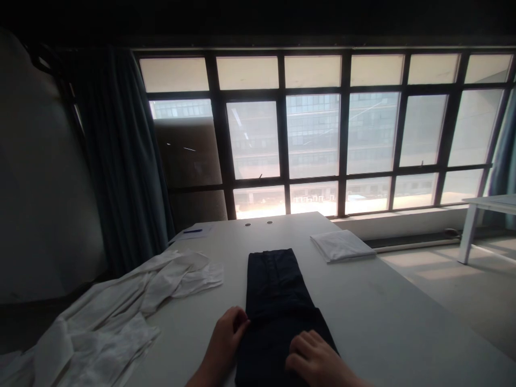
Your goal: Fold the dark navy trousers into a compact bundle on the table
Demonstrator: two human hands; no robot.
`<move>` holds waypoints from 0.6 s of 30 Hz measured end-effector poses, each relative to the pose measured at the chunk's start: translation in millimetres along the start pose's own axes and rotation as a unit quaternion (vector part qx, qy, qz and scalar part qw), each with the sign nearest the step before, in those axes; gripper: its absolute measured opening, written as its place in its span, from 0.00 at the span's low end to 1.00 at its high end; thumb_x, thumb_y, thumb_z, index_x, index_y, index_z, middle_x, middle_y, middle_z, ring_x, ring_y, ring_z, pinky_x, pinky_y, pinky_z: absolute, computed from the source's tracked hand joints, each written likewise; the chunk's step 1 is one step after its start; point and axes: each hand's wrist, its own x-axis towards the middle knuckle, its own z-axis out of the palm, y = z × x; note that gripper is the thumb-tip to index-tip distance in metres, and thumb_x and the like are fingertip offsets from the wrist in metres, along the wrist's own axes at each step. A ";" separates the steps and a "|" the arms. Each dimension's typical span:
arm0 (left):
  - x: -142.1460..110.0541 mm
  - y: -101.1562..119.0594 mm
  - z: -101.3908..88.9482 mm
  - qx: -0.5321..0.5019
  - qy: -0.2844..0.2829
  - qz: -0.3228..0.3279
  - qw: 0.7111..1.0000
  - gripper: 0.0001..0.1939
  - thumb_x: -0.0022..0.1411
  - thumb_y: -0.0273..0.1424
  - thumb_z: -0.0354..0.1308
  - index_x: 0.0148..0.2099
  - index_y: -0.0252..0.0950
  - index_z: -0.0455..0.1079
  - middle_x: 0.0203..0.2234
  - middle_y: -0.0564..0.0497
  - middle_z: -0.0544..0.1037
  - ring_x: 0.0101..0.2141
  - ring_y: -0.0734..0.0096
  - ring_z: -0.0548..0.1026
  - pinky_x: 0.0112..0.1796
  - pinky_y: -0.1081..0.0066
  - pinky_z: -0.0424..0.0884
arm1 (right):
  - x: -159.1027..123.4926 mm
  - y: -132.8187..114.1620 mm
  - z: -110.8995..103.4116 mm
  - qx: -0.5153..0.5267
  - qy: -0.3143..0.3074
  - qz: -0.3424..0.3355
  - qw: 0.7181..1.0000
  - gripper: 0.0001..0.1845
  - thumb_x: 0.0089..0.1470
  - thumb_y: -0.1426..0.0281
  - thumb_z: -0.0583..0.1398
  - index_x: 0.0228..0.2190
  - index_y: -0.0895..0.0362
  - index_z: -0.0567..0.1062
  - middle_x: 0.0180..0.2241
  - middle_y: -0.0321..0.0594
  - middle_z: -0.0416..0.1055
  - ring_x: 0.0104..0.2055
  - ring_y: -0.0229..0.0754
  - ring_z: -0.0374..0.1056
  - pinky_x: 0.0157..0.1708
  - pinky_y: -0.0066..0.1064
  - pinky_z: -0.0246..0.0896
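A dark navy garment (276,290), folded into a long strip, lies down the middle of a white table (387,317). My left hand (226,338) rests at the garment's left edge, fingers curled and pinching the cloth. My right hand (316,357) lies on top of the garment's near end, fingers bent and pressed onto the fabric. Both wrists run off the bottom of the view.
A crumpled white garment (121,312) spreads over the table's left side. A folded white cloth (342,245) sits at the far right of the table. A paper with a blue pen (192,231) lies at the far left corner. Large windows stand behind; another white table (489,207) is at right.
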 end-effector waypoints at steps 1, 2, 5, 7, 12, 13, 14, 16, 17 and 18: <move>-0.8 1.3 -0.2 -0.012 0.011 0.005 1.000 0.11 0.62 0.40 0.57 0.32 0.39 0.69 0.28 0.51 0.77 0.30 0.63 0.75 0.34 0.69 0.67 | -0.9 -3.7 11.0 -0.029 0.011 -0.026 0.999 0.04 0.59 0.67 0.62 0.38 0.50 0.71 0.35 0.35 0.71 0.33 0.40 0.64 0.37 0.32 0.56; -1.6 2.3 -0.5 -0.023 0.026 0.009 0.999 0.12 0.64 0.42 0.56 0.33 0.39 0.69 0.28 0.51 0.77 0.31 0.63 0.75 0.35 0.69 0.68 | -1.8 -5.3 19.8 -0.043 0.014 -0.033 0.998 0.05 0.59 0.65 0.62 0.37 0.51 0.72 0.34 0.36 0.71 0.33 0.40 0.64 0.37 0.32 0.56; -4.6 4.6 -0.5 -0.039 0.061 0.023 0.997 0.16 0.66 0.46 0.55 0.35 0.40 0.70 0.29 0.51 0.77 0.31 0.63 0.75 0.33 0.70 0.68 | -2.5 1.8 25.3 -0.027 -0.009 0.053 0.998 0.07 0.54 0.65 0.65 0.35 0.51 0.73 0.37 0.37 0.72 0.38 0.44 0.66 0.41 0.35 0.57; -7.4 6.4 0.3 -0.029 0.059 0.037 0.997 0.17 0.67 0.48 0.54 0.36 0.40 0.70 0.29 0.51 0.77 0.30 0.64 0.75 0.30 0.71 0.68 | -1.9 13.5 14.8 -0.008 -0.022 0.144 0.989 0.07 0.54 0.73 0.62 0.37 0.51 0.74 0.39 0.38 0.72 0.42 0.45 0.67 0.46 0.38 0.58; -15.6 16.6 3.7 0.024 -0.028 0.153 0.988 0.12 0.71 0.37 0.49 0.43 0.41 0.73 0.36 0.47 0.78 0.38 0.63 0.76 0.42 0.66 0.72 | -5.6 37.4 -8.3 -0.042 0.034 0.263 0.963 0.24 0.50 0.83 0.55 0.45 0.51 0.75 0.46 0.44 0.72 0.52 0.51 0.66 0.56 0.47 0.54; -17.0 19.9 3.9 0.041 -0.052 0.178 0.982 0.11 0.71 0.34 0.49 0.45 0.41 0.73 0.39 0.47 0.79 0.41 0.62 0.76 0.46 0.65 0.71 | -6.5 37.0 -8.9 -0.048 0.047 0.261 0.963 0.26 0.48 0.83 0.55 0.47 0.52 0.75 0.48 0.45 0.71 0.53 0.52 0.65 0.57 0.48 0.54; -18.3 23.6 3.7 0.060 -0.076 0.199 0.975 0.11 0.70 0.32 0.50 0.47 0.42 0.73 0.42 0.47 0.79 0.44 0.62 0.76 0.49 0.63 0.70 | -7.0 34.3 -8.3 -0.049 0.057 0.250 0.965 0.27 0.48 0.83 0.55 0.48 0.52 0.74 0.49 0.45 0.71 0.54 0.52 0.64 0.57 0.48 0.54; -20.8 32.2 2.8 0.096 -0.124 0.234 0.960 0.13 0.68 0.30 0.53 0.52 0.45 0.72 0.49 0.48 0.78 0.49 0.61 0.74 0.53 0.62 0.69 | -6.1 23.5 -4.2 -0.042 0.070 0.192 0.978 0.25 0.48 0.81 0.56 0.47 0.50 0.74 0.51 0.44 0.70 0.54 0.51 0.64 0.58 0.46 0.55; -21.9 36.8 2.3 0.111 -0.148 0.250 0.951 0.16 0.68 0.31 0.55 0.56 0.46 0.70 0.52 0.48 0.76 0.51 0.60 0.73 0.54 0.61 0.68 | -4.8 16.7 -1.1 -0.042 0.076 0.149 0.985 0.24 0.49 0.79 0.57 0.47 0.49 0.74 0.51 0.43 0.69 0.55 0.50 0.64 0.58 0.45 0.55; -23.0 41.5 1.8 0.125 -0.169 0.263 0.942 0.18 0.67 0.34 0.57 0.59 0.47 0.68 0.56 0.48 0.75 0.54 0.58 0.72 0.56 0.60 0.67 | -3.3 9.9 2.2 -0.049 0.083 0.102 0.990 0.23 0.50 0.77 0.58 0.47 0.48 0.74 0.53 0.42 0.69 0.56 0.51 0.63 0.59 0.46 0.54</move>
